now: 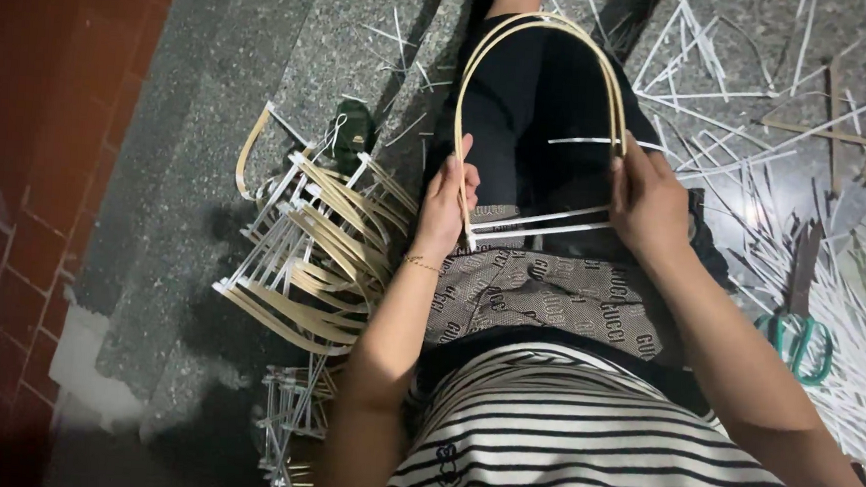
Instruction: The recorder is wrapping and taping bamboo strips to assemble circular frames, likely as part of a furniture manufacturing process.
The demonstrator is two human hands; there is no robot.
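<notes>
My left hand (445,206) pinches one end of the bent bamboo arch (545,25), fingers pressed tight on the strip; my right hand (648,202) grips the other end the same way. The arch rises over my lap, with white crossbars (539,222) spanning between my hands. Finished frames (317,256) lie heaped on the floor to my left — green scissors (800,341) to my right among white strips (850,299).

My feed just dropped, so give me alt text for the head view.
Both hands hold an arched frame of bent bamboo strips over the lap: the left hand grips one end and the right hand the other, with white crossbars between. A pile of finished frames lies at the left, green-handled scissors at the right.
</notes>
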